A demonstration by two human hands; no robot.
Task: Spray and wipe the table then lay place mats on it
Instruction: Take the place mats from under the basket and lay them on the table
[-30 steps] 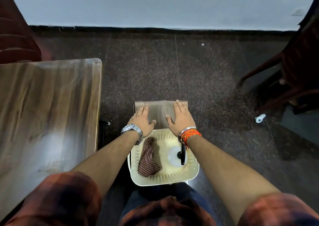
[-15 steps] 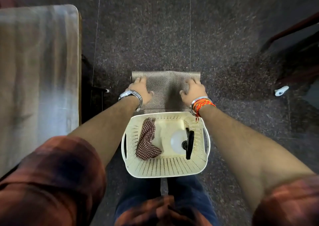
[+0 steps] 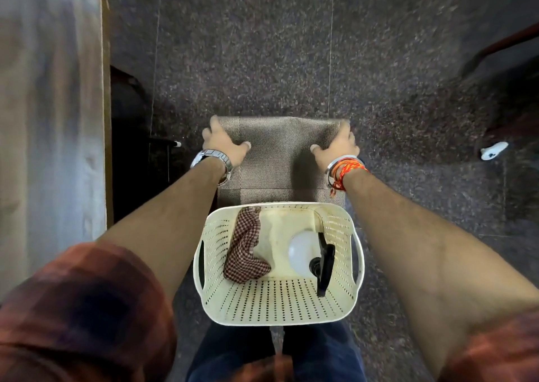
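Wood-grain table (image 3: 49, 119) fills the upper left of the frame, its surface pale with glare and blurred. Right of it, dark speckled floor (image 3: 248, 46) runs across the rest of the picture. At centre-left the left hand (image 3: 223, 145), with a metal watch (image 3: 213, 160) on the wrist, grips the left side of a woven grey-brown place mat (image 3: 280, 154): thumb laid on top, fingers reaching to the far corner, though blur hides how far they wrap under. The mat lies flat at the centre of the frame, well right of the table. Just below it sits a cream perforated basket (image 3: 280, 306), holding a crumpled checked cloth (image 3: 245, 253) on its left and a white spray bottle (image 3: 303, 250) with a black trigger on its right. At centre-right the right hand (image 3: 337, 147), with orange thread bracelets (image 3: 347, 168) on the wrist, grips the mat's right side in the same way. Farther right a small white object (image 3: 493, 149) lies on the floor, near dark furniture (image 3: 510, 46) at the frame's edge.
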